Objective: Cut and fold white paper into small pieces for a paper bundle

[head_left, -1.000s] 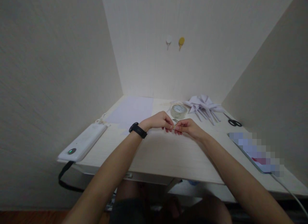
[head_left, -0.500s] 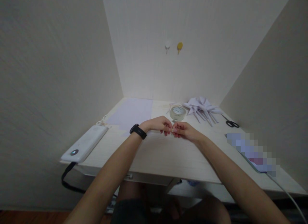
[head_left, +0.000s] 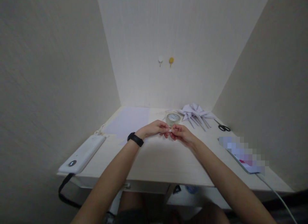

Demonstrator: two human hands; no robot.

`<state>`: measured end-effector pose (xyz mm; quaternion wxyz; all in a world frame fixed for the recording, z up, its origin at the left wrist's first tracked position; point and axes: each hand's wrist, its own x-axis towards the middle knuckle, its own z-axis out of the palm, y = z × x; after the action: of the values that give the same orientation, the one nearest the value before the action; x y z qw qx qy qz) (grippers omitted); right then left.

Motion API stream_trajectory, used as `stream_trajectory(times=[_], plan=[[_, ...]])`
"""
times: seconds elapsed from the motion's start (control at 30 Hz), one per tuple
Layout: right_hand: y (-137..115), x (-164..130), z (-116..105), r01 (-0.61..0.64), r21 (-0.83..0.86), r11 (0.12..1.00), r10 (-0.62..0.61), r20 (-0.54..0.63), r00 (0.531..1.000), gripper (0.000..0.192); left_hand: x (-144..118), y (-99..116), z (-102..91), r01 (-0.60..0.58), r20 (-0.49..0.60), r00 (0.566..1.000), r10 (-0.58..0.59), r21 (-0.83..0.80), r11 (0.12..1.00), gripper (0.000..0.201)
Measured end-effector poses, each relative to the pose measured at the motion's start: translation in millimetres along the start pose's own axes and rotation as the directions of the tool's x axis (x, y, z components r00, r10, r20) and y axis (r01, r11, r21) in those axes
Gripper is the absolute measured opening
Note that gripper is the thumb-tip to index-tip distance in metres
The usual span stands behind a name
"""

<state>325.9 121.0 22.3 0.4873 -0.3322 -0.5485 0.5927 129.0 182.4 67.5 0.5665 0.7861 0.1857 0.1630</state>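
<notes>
Fingers of left hand [head_left: 155, 128] and right hand [head_left: 180, 133] pinch a small tape piece [head_left: 170, 130] between them.

No readable text anywhere (tape roll [head_left: 172, 118] print too blurred).

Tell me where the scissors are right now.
The scissors lie on the desk at its far right, near the right wall, just right of the folded paper pinwheels and beyond the blurred-out device.
</notes>
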Motion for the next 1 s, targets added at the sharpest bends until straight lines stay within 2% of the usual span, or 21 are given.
stream_trajectory(times=[0.1,0.23,0.47,0.57,0.67,0.8,0.9,1.0], plan=[[-1.4,-2.2,-1.8,-0.060,0.053,0.997,0.059,0.019,0.998,0.037,-1.2,-0.4,0.0,0.029,0.014,1.000,-0.028,-0.052,0.998,0.035],[-1.2,-3.1,-4.3,-0.072,0.085,0.994,0.072,0.007,0.997,0.032,-0.5,-1.9,-0.5,0.018,-0.005,1.000,-0.018,0.020,1.000,0.032],[3.9,1.5,0.2,-0.039,-0.048,0.998,0.037,-0.035,0.999,0.036,2.5,-4.8,0.6,-0.018,0.058,0.998,0.017,0.030,0.999,0.030],[4.9,-0.5,1.0,-0.060,0.020,0.998,0.059,0.015,0.998,0.035,2.3,-3.8,3.8,-0.046,0.073,0.996,0.047,-0.013,0.999,0.031],[3.8,-3.9,0.5,-0.129,0.085,0.988,0.118,0.127,0.985,0.035,1.8,-1.3,8.1,-0.057,0.127,0.990,0.059,-0.023,0.998,0.034],[3.1,-5.8,0.5,-0.166,0.084,0.982,0.144,0.220,0.965,0.035,1.5,2.1,10.9,-0.063,0.174,0.982,0.068,-0.038,0.997,0.035],[3.6,-4.8,0.7,-0.150,0.064,0.987,0.133,0.215,0.967,0.036,1.3,4.1,8.7,-0.082,0.180,0.980,0.089,-0.048,0.995,0.036],[2.3,-3.5,-0.8,-0.108,-0.033,0.994,0.111,0.119,0.987,0.035,1.4,4.4,5.2,-0.080,0.157,0.985,0.074,0.028,0.996,0.032]])
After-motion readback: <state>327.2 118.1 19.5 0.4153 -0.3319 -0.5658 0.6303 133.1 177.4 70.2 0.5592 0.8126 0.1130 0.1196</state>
